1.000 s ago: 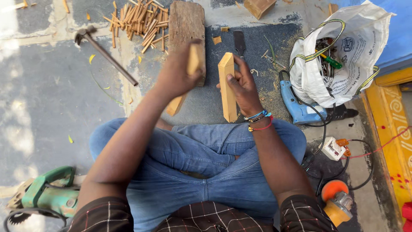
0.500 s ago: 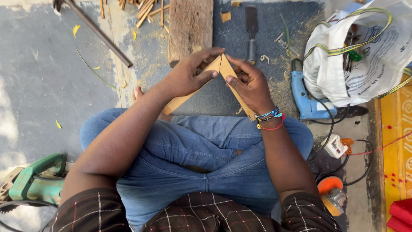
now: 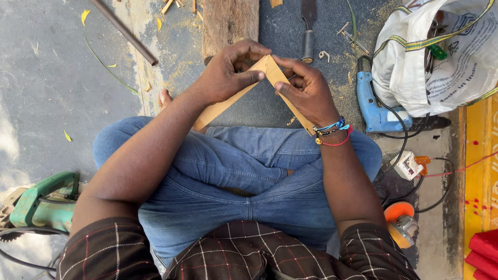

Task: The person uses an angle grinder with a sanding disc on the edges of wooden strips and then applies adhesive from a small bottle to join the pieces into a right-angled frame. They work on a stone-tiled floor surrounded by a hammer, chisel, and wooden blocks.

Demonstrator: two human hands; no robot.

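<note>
I sit cross-legged in blue jeans on the ground. My left hand (image 3: 228, 75) grips a flat light wooden strip (image 3: 223, 106) that slants down to the left. My right hand (image 3: 306, 91), with coloured bracelets at the wrist, grips a second wooden strip (image 3: 284, 91) slanting down to the right. The two strips meet end to end at a peak between my thumbs, forming an inverted V above my knees.
A weathered plank (image 3: 231, 21) and a chisel (image 3: 308, 28) lie ahead. A blue power drill (image 3: 373, 106) and a white sack of tools (image 3: 441, 52) are at the right, an orange grinder (image 3: 399, 220) lower right, a green power saw (image 3: 41, 202) lower left, a metal rod (image 3: 127, 32) upper left.
A second ago the two strips were held apart and upright. They have since been brought together at their tips into a peak, and the view has shifted closer to my hands.
</note>
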